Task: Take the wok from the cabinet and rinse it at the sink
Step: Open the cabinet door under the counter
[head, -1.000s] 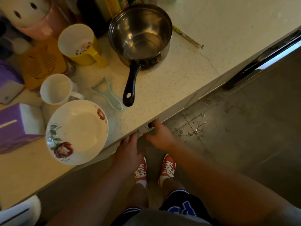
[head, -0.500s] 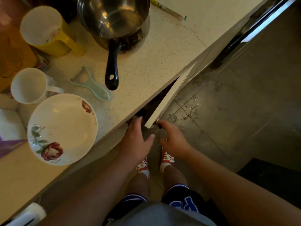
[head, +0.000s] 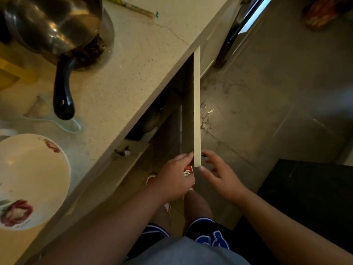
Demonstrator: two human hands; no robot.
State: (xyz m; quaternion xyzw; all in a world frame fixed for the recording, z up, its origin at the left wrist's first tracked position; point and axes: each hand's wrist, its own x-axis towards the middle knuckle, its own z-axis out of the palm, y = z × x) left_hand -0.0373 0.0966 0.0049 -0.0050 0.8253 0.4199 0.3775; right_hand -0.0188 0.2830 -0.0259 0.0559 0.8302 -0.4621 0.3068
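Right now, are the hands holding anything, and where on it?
Cabinet door, at its free end: left hand fingers on the inner face, right hand at the outer face. A closed grip can't be confirmed. No wok in hand.

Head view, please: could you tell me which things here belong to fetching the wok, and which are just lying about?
In use: cabinet door, left hand, right hand, dim round vessel inside the cabinet, possibly the wok.
Lying about: saucepan, peeler, flowered plate, chopstick.
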